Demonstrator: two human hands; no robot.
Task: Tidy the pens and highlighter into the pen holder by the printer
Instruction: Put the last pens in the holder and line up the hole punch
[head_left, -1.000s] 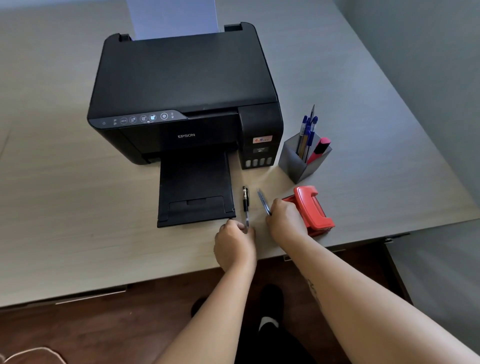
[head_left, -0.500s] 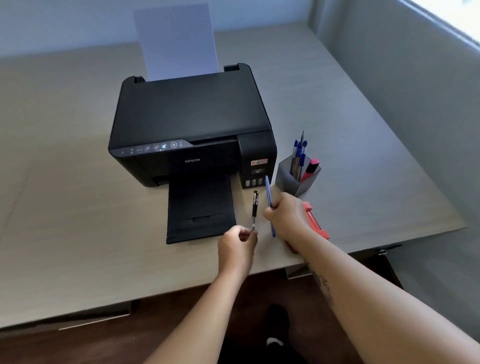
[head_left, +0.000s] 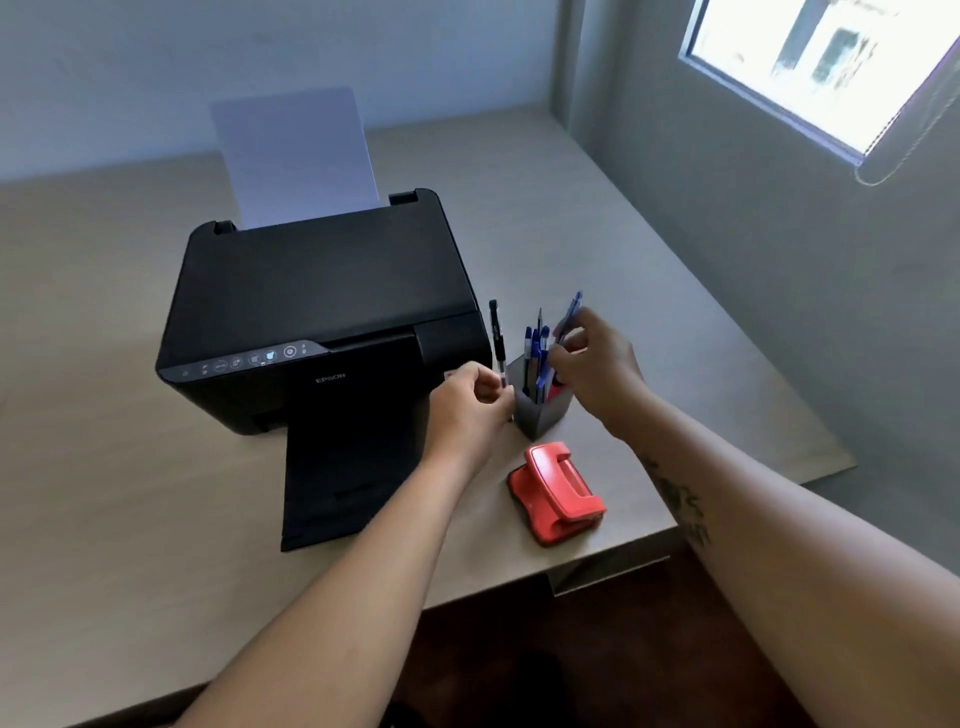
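A grey pen holder (head_left: 540, 415) stands on the desk just right of the black printer (head_left: 322, 312), with several blue pens (head_left: 535, 353) upright in it and a bit of a red highlighter (head_left: 555, 392) showing behind my fingers. My left hand (head_left: 470, 402) pinches the lower end of a black pen (head_left: 497, 340), held upright just left of the holder. My right hand (head_left: 597, 364) is over the holder's right side and grips a blue pen (head_left: 570, 312) that points up and slightly right.
A red hole punch (head_left: 558, 491) lies near the desk's front edge, below the holder. The printer's output tray (head_left: 348, 483) sticks out toward me. White paper (head_left: 296, 156) stands in the rear feed. A grey wall borders the desk on the right.
Both hands have lifted their pens off the desk and carried them away from the front edge to the holder. The camera view has tilted upward.
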